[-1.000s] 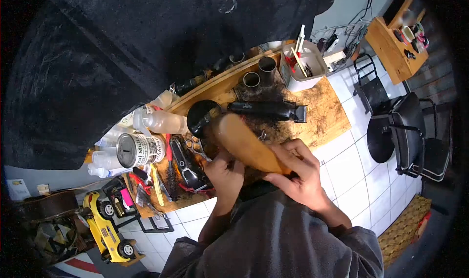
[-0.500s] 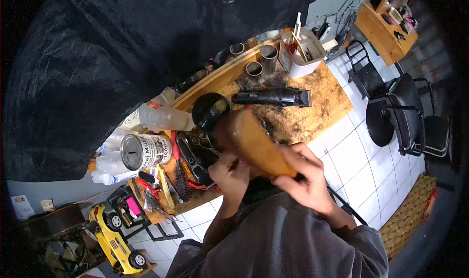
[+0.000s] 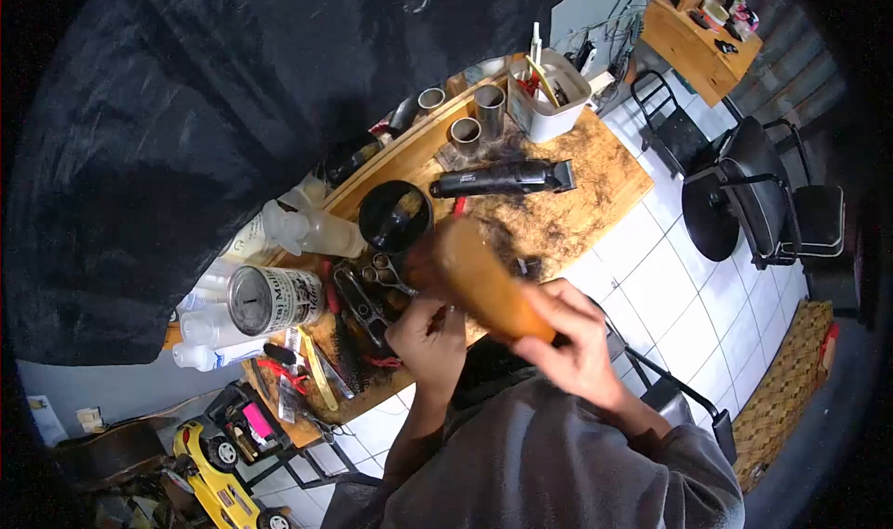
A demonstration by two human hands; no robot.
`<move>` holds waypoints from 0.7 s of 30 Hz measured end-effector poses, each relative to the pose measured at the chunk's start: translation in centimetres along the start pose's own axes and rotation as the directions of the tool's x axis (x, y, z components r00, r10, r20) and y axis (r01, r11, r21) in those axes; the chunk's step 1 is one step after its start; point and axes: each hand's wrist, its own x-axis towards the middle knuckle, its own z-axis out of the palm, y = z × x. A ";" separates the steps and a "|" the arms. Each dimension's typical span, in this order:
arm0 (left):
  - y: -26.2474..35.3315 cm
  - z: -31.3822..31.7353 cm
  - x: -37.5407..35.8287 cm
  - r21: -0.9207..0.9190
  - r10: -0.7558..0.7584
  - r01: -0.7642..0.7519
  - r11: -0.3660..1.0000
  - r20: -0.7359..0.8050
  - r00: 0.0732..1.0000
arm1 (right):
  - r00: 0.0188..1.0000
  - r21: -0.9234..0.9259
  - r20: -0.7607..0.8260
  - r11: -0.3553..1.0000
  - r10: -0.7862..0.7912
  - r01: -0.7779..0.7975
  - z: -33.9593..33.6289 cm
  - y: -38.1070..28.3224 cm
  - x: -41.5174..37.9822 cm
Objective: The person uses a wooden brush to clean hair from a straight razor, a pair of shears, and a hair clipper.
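A brush (image 3: 488, 283) with an orange-brown handle was held in the air above the near side of the surface (image 3: 609, 180), its dark end blurred and pointing toward the black bowl (image 3: 381, 224). The right hand (image 3: 579, 345) had its fingers closed round the near end of the handle; no lettering could be read there. The left hand (image 3: 430, 343) was beside the brush's dark end with its fingers curled in, though whether they pinched anything could not be told. Near that hand lay scissors (image 3: 379, 271) and a dark clipper (image 3: 358, 298). To their left, a can (image 3: 296, 298) with a slotted lid bore bold dark lettering on a pale label, "raj Mul" being the part roughly legible. A white bottle (image 3: 223, 354) beyond it carried blue print too small to make out. Past the bowl rested a black clipper (image 3: 507, 178) with tiny pale writing on its body, unreadable at this size. Farther back stood two metal cups, and next to them a white tub (image 3: 551, 120) holding sticks and other small things.
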 end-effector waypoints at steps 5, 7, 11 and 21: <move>1.4 1.6 0.6 -0.124 0.066 -0.077 0.989 -0.097 0.993 | 0.997 -0.060 -0.038 0.996 0.065 -0.067 -1.1 1.4 0.2; 2.8 2.4 1.6 -0.431 -0.071 -0.024 0.902 -0.203 0.977 | 0.984 -0.148 -0.124 0.978 0.127 -0.144 -2.5 3.0 -0.2; 3.3 2.1 2.6 -0.345 -0.103 0.040 0.938 -0.167 0.981 | 0.932 -0.118 -0.259 0.949 0.254 -0.291 -5.1 4.0 0.5; 0.0 5.7 1.8 -0.811 -0.341 0.585 -0.018 0.555 0.759 | 0.894 -0.049 0.399 0.969 -0.204 0.243 -7.8 5.1 4.3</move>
